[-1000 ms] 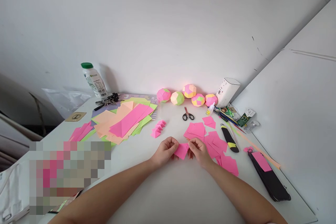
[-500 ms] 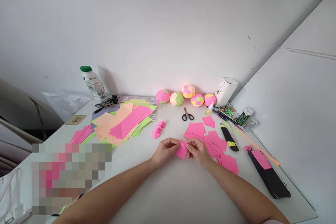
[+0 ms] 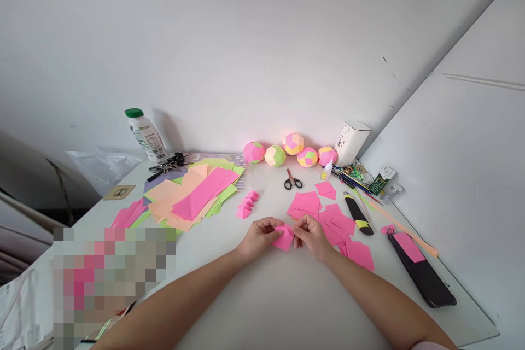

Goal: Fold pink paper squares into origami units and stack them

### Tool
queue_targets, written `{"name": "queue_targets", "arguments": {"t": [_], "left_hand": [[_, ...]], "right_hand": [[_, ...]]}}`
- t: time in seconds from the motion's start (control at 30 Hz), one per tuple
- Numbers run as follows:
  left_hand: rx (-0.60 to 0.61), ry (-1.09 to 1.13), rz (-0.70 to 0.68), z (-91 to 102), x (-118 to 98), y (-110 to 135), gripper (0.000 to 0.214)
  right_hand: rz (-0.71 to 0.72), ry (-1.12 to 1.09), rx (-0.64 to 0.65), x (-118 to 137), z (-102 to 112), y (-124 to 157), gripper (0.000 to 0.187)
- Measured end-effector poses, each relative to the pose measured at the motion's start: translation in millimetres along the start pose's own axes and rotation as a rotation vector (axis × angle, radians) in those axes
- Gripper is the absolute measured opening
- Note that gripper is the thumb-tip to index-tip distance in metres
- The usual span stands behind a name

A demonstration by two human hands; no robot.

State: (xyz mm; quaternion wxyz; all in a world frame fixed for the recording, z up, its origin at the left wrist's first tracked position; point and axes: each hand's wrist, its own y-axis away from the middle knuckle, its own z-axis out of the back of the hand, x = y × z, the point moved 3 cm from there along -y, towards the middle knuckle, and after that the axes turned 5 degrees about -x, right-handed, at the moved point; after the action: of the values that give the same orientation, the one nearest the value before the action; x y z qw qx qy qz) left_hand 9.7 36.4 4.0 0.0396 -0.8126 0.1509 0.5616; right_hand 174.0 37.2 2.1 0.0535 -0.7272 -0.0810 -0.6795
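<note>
Fingers of my left hand [image 3: 262,238] and right hand [image 3: 310,238] both grip a pink paper piece [image 3: 283,243], the left partly covering its upper left, the right pinching its right corner. Working remotely, I see it near six o'clock over the pale tabletop [image 3: 270,301], small, bright and angular, its creases too fine to make out. Loose pink sheets [image 3: 337,221] lie near it, from one to four o'clock.

A plain pale wall [image 3: 246,54] rises on the far side, meeting a white upright surface [image 3: 463,147] along 1 slanting line at right. Dark scuffs [image 3: 384,59] mark the wall near there. A white table [image 3: 262,295] stands before both. Light is soft; the left edge falls into shadow.
</note>
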Motion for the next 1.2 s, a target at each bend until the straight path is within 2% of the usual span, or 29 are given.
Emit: {"name": "queue_targets", "arguments": {"t": [0.2, 0.37, 0.47, 0.6, 0.77, 0.97, 1.1, 1.2], "left_hand": [[-0.063, 0.049, 0.014, 0.8, -2.5, 1.5, 0.024], [0.088, 0.019, -0.047, -3.6, -8.8, 5.1, 0.013], [0.096, -0.002, -0.058, -1.2, -6.3, 4.0, 0.012], [0.026, -0.075, -0.024, 4.2, 0.1, 3.1, 0.029], [0.138, -0.049, 0.029, -1.4, 1.0, 6.4, 0.042], [0.03, -0.007, -0.008, -1.4, -4.6, 5.8, 0.038], [0.01, -0.025, 0.0, -1.3, -6.5, 5.8, 0.045], [0.02, -0.053, -0.012, -0.1, -4.6, 5.0, 0.047]], "right_hand": [[0.002, -0.05, 0.024, 1.8, -0.9, -0.5, 0.029], [-0.021, 0.02, 0.048, -1.3, -1.0, 0.0, 0.03], [-0.013, 0.029, 0.06, -3.7, -0.2, -0.2, 0.028], [0.0, 0.039, 0.062, -4.9, -0.2, 0.2, 0.028], [0.007, 0.064, 0.072, 1.6, -2.7, 3.8, 0.028], [0.035, 0.156, 0.131, 8.6, -7.8, 8.2, 0.036], [0.064, 0.245, 0.15, 7.7, -9.2, 7.7, 0.02], [0.053, 0.258, 0.122, 7.3, -8.3, 7.0, 0.027]]}}
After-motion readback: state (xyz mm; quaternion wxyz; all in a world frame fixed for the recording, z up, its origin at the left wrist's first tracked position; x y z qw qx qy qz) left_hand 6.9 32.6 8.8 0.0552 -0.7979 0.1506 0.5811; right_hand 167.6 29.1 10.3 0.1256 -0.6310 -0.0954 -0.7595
